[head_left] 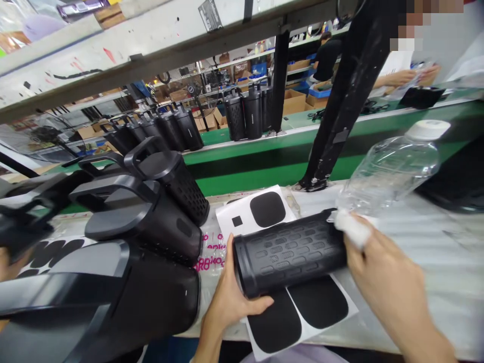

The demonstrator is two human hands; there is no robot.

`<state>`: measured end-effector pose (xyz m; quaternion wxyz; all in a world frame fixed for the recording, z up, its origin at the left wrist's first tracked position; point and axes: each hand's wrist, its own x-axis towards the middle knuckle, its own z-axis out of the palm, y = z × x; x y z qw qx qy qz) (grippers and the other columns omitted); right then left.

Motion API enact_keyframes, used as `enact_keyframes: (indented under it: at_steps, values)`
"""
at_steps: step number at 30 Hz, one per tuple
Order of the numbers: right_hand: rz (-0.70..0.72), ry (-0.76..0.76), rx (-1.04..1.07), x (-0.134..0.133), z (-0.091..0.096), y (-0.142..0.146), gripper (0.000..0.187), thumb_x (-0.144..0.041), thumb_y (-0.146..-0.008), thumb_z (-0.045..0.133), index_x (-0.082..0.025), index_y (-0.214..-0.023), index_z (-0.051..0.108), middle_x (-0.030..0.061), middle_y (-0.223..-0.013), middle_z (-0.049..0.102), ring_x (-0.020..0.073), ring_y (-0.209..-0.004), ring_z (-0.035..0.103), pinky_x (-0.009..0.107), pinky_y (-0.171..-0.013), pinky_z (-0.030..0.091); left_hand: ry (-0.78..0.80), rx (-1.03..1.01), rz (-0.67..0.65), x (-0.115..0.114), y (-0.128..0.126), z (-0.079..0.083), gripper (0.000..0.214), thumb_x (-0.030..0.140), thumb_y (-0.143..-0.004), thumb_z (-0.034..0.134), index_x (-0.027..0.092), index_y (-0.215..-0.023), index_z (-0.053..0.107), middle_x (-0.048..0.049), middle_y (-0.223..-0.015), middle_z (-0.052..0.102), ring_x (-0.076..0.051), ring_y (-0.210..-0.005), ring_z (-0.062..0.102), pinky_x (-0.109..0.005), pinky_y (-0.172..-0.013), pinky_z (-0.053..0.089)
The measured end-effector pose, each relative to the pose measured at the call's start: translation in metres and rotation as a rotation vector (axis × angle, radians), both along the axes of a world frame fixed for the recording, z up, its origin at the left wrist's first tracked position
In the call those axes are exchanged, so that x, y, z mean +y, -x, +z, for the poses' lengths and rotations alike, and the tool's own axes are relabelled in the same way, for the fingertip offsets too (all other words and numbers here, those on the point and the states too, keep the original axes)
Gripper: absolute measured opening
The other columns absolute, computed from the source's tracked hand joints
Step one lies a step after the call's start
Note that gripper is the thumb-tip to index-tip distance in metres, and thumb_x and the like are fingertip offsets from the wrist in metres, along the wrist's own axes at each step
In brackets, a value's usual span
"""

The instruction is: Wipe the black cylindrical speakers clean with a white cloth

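A black perforated cylinder point(291, 254) lies on its side across the bench in front of me. My left hand point(230, 297) cups its near left end from below, thumb along the rim. My right hand point(381, 275) is at its right end, with a white wrap point(353, 228) on a fingertip pressed against the casing. Under the cylinder lies a white sheet with black rounded pads point(302, 312). A second sticker sheet point(260, 212) with a black pad sits just behind.
Several finished black cylinders with handles point(151, 212) crowd the left. A clear plastic bottle point(393, 169) stands at right. A black post point(340, 101) rises behind, before a green conveyor point(257, 171) carrying more cylinders. Another person's hands point(404, 78) work far right.
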<state>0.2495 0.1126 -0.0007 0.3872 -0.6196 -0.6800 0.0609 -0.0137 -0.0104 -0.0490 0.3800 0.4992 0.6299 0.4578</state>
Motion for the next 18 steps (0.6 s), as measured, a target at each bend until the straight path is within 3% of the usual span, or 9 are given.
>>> enact_keyframes:
  at_steps: [3,6,9,12,15,18]
  values:
    - [0.101,-0.205,-0.202,-0.005,-0.007,0.025,0.046,-0.033,-0.098,0.037,-0.010,-0.125,0.065,0.0182,-0.128,0.066,0.0371,-0.113,0.065,0.053,-0.090,0.053,-0.041,0.027,0.044,0.001,-0.002,-0.007,0.125,0.026,-0.062,0.079,0.023,-0.158,-0.001,-0.0145,-0.157,0.035,-0.034,-0.147,0.034,-0.054,-0.123,0.022]
    - [0.219,-0.377,-0.228,-0.020,-0.009,0.049,0.040,-0.020,-0.095,0.042,-0.005,-0.124,0.065,0.0192,-0.124,0.067,0.0319,-0.119,0.061,0.050,-0.102,0.048,-0.089,0.059,0.084,0.000,-0.003,-0.014,0.124,0.028,-0.063,0.077,0.024,-0.158,-0.003,-0.0142,-0.155,0.039,-0.035,-0.145,0.037,-0.056,-0.122,0.024]
    - [0.498,-0.459,-0.215,-0.053,-0.005,0.086,0.040,-0.012,-0.091,0.039,-0.013,-0.115,0.071,0.0082,-0.123,0.070,0.0191,-0.121,0.061,0.036,-0.108,0.046,-0.111,0.083,0.109,0.000,-0.002,-0.021,0.119,0.036,-0.064,0.079,0.030,-0.158,0.006,-0.0115,-0.152,0.045,-0.035,-0.142,0.044,-0.051,-0.120,0.034]
    - [0.676,-0.407,-0.359,-0.076,0.002,0.113,0.044,-0.026,-0.098,0.036,-0.019,-0.129,0.067,-0.0025,-0.142,0.057,0.0122,-0.124,0.057,0.024,-0.099,0.050,-0.107,0.115,0.097,-0.001,0.002,-0.025,0.114,0.038,-0.064,0.082,0.033,-0.157,0.016,-0.0121,-0.151,0.047,-0.037,-0.141,0.045,-0.050,-0.119,0.037]
    - [0.620,-0.326,-0.351,-0.066,0.003,0.097,0.045,-0.025,-0.098,0.035,-0.019,-0.131,0.065,-0.0041,-0.142,0.057,0.0126,-0.119,0.061,0.026,-0.094,0.053,-0.119,0.139,0.093,-0.002,0.004,-0.023,0.119,0.039,-0.066,0.079,0.025,-0.158,0.005,-0.0178,-0.154,0.041,-0.040,-0.143,0.040,-0.059,-0.121,0.026]
    - [0.390,-0.207,-0.156,-0.032,0.002,0.044,0.044,-0.020,-0.094,0.038,-0.016,-0.126,0.067,0.0044,-0.132,0.065,0.0227,-0.124,0.059,0.041,-0.103,0.047,-0.138,0.210,0.135,-0.003,0.003,-0.017,0.118,0.039,-0.067,0.076,0.021,-0.158,0.002,-0.0189,-0.156,0.034,-0.040,-0.147,0.032,-0.062,-0.122,0.017]
